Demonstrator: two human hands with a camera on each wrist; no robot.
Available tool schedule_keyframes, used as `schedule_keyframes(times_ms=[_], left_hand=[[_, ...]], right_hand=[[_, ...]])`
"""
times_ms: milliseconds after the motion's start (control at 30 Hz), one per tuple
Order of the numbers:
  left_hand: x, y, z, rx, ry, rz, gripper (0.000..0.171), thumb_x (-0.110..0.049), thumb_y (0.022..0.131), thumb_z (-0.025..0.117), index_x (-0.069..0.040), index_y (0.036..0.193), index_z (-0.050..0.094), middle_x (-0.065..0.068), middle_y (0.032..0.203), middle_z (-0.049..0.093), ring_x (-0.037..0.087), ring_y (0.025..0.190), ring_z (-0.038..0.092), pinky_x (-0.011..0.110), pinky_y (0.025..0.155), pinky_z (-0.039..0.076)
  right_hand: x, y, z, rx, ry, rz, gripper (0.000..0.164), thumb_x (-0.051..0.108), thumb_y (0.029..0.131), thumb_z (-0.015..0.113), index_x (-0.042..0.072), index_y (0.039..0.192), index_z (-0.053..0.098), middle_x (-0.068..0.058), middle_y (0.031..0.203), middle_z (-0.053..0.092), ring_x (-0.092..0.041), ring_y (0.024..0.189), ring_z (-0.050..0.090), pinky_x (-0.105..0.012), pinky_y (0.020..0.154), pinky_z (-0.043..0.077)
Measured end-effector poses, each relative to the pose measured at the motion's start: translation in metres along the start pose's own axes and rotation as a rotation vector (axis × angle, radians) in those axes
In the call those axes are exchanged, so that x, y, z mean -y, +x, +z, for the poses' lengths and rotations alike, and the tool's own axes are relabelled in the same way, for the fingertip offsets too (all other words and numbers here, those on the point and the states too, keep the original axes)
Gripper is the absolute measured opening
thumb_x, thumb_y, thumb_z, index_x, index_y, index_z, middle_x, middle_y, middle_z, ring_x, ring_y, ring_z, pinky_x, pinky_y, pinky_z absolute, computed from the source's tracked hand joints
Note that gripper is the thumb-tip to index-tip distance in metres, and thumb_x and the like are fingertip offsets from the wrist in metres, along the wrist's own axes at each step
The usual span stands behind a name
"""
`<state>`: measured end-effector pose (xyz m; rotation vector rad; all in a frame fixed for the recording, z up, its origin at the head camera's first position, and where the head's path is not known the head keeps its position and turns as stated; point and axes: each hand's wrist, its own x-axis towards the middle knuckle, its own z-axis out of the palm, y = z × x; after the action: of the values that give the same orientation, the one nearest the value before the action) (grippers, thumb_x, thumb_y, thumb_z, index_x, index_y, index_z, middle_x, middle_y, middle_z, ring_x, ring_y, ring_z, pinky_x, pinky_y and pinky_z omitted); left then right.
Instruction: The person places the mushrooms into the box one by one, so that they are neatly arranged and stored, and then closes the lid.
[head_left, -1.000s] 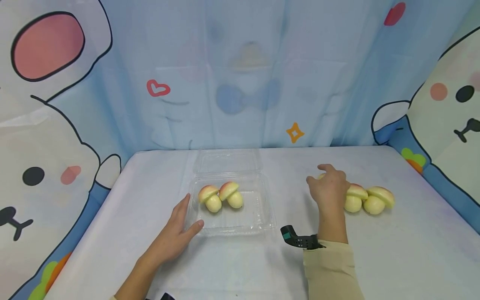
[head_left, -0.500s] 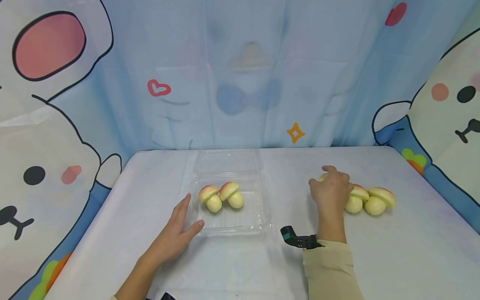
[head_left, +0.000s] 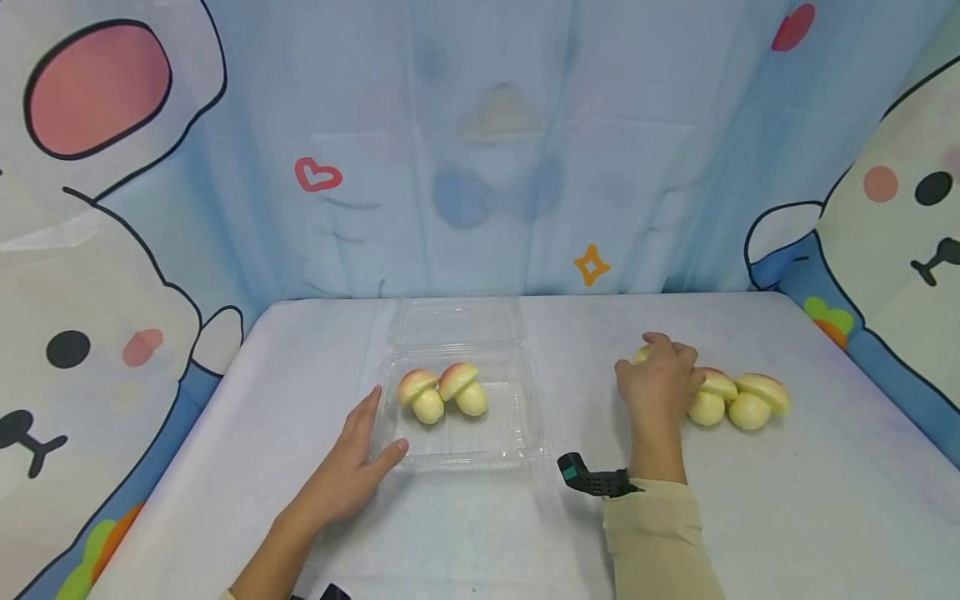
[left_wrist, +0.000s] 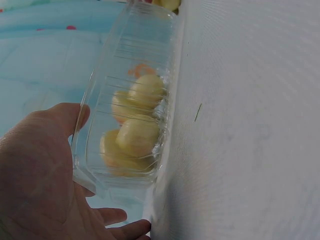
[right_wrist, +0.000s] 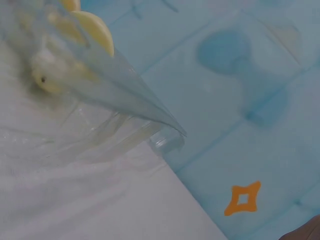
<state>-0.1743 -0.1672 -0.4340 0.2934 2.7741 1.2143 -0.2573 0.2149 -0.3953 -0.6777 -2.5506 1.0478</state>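
Head view: clear plastic container [head_left: 517, 421] sits on the white-covered table [head_left: 480, 533], hinged lid [head_left: 456, 323] folded back toward the blue curtain [head_left: 480, 225]. Inside, side by side: left mushroom-shaped piece [head_left: 427, 407] and right mushroom-shaped piece [head_left: 471, 398], each yellow with a reddish cap. Left hand [head_left: 348, 475] at the container's near left corner, thumb and fingers spread wide. Right hand [head_left: 656, 379] well apart from the container, fingers curled round a third piece [head_left: 642, 354]; only a sliver of yellow shows between thumb and index finger. To its right on the table, two further pieces lie close together: nearer one [head_left: 707, 408], farther one [head_left: 750, 410]. Black strap device [head_left: 596, 479] on the right wrist.

Left wrist view: thumb at the container rim, remaining fingers lower down and apart; firmness of contact cannot be told. Both contained pieces visible through the clear wall.

Right wrist view: container and contents blurred; orange star [right_wrist: 243, 198] on the curtain. Only a corner of the hand shows; grip cannot be judged here.
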Motion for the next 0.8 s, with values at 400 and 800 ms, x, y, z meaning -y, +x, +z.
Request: schedule_keyframes(times_ms=[400, 800], left_hand=[[-0.001, 0.0, -0.001, 0.002, 0.003, -0.004, 0.09, -0.051, 0.104, 0.055, -0.016, 0.168, 0.003, 0.018, 0.173, 0.008, 0.041, 0.16, 0.011, 0.065, 0.125, 0.016], [-0.001, 0.0, -0.001, 0.003, -0.005, -0.005, 0.091, -0.052, 0.104, 0.055, -0.015, 0.168, 0.003, 0.018, 0.173, 0.007, 0.041, 0.16, 0.011, 0.064, 0.126, 0.015]], right_hand=[[0.0, -0.001, 0.007, -0.019, 0.112, -0.021, 0.062, 0.008, 0.09, 0.063, 0.002, 0.15, 0.048, -0.035, 0.15, 0.031, -0.057, 0.131, 0.035, -0.064, 0.104, 0.038], [-0.004, -0.001, 0.018, 0.005, 0.063, -0.046, 0.061, 0.004, 0.089, 0.059, -0.002, 0.149, 0.048, -0.035, 0.147, 0.031, -0.058, 0.126, 0.039, -0.064, 0.1, 0.038]])
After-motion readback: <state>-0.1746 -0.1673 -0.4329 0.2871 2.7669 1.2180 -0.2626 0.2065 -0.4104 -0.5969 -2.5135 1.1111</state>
